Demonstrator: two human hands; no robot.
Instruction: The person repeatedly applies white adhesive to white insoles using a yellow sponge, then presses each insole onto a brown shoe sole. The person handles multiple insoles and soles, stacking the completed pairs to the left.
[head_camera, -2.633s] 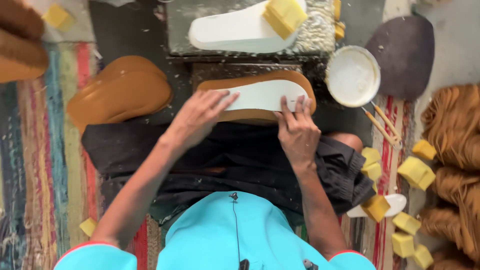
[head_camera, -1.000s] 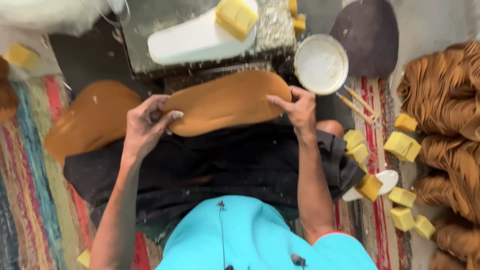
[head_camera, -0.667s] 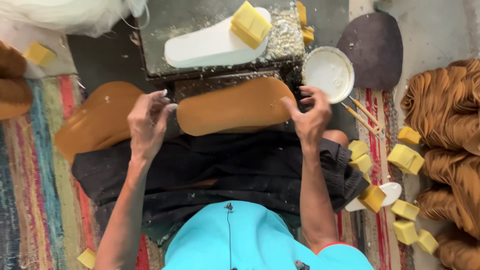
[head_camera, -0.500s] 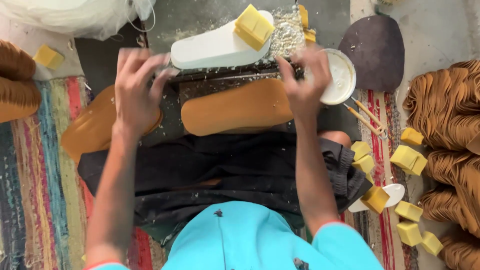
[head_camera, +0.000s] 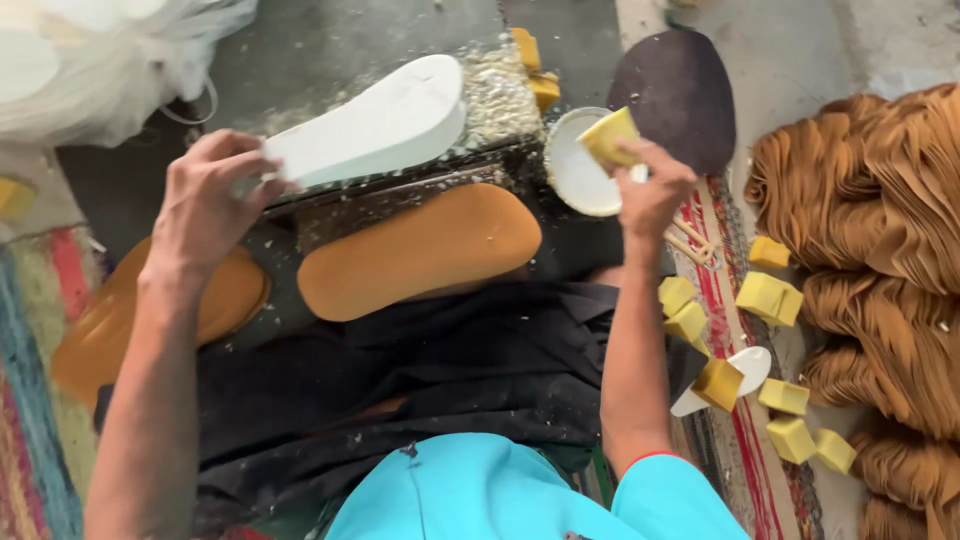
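Left hand (head_camera: 205, 205): fingers clamped on heel end of white foam sole (head_camera: 375, 120) | Right hand (head_camera: 650, 190): pinching yellow sponge block (head_camera: 610, 135) over white bowl (head_camera: 578, 175) | Between, nearer the body: tan sole (head_camera: 420, 250) | Right of right hand: stacked tan soles (head_camera: 880, 240)

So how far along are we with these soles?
Done, it seems: one tan sole lies flat on the lap cloth, another sits off to the left. In hand: the left hand holds the white sole on the slab, the right hand has a yellow sponge at the white bowl. Left: the stacked tan pieces.
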